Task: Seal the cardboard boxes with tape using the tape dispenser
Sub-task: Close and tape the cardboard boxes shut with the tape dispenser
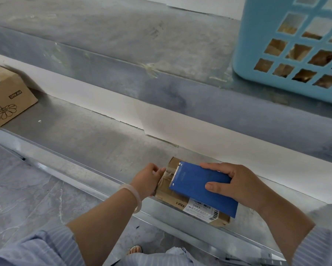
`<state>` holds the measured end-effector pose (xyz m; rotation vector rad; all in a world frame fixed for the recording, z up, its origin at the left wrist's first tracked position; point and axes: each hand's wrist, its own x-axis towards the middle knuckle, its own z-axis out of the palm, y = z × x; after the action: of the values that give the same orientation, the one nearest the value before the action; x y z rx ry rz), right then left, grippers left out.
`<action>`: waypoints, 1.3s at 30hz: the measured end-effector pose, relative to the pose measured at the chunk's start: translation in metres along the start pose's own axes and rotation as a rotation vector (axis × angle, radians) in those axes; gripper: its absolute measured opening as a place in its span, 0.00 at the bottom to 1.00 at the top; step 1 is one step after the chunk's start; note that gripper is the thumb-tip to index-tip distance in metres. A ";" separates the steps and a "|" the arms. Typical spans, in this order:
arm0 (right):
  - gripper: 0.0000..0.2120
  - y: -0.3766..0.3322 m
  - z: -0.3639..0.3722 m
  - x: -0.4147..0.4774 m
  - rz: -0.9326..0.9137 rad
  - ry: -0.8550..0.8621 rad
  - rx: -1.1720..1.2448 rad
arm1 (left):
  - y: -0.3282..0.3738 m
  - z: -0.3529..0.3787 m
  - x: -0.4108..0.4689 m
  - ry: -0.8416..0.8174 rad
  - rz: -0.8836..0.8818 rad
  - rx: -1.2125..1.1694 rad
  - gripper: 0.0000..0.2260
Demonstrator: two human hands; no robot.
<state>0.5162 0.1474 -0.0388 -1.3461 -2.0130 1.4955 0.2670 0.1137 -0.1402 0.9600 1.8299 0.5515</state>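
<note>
Right now the main risk is lying at the serrated blade of the blue tape dispenser (201,187): if the right hand (236,186) is tilting it too shallowly or pulling before the teeth are biting, the tape (168,172) is likely to be stretching and wrinkling rather than tearing clean, and the loose end may be folding back on itself. The small cardboard box (170,194) is sitting at the near edge of the lower metal shelf (96,141), towards its right part, so a hard tug could also be dragging it over that edge. The left hand (147,181) is pressing against the box's left end, fingers curled together over the tape there, wrist bent down, a pale bracelet (132,192) riding on it; those fingertips are working just beside the teeth and could be getting nicked. The right hand is lying across the dispenser from the right, thumb on its top face, fingers wrapped over the far side, clamping it flat on the box top. Another cardboard box (7,96) is resting at the shelf's far left, and a blue basket (261,54) is standing on the upper shelf.
</note>
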 end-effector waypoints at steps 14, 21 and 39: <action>0.21 0.000 -0.009 0.003 0.007 -0.065 -0.050 | 0.016 0.020 0.008 -0.132 0.120 -0.139 0.21; 0.22 0.011 -0.032 -0.015 0.020 -0.038 -0.100 | 0.018 0.018 0.005 -0.112 0.104 -0.048 0.19; 0.20 0.033 -0.045 -0.043 0.054 0.027 -0.048 | 0.028 0.016 -0.014 0.035 0.876 0.739 0.34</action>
<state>0.5860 0.1403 -0.0366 -1.4432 -2.0238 1.4525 0.2950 0.1178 -0.1194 2.3026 1.5827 0.3810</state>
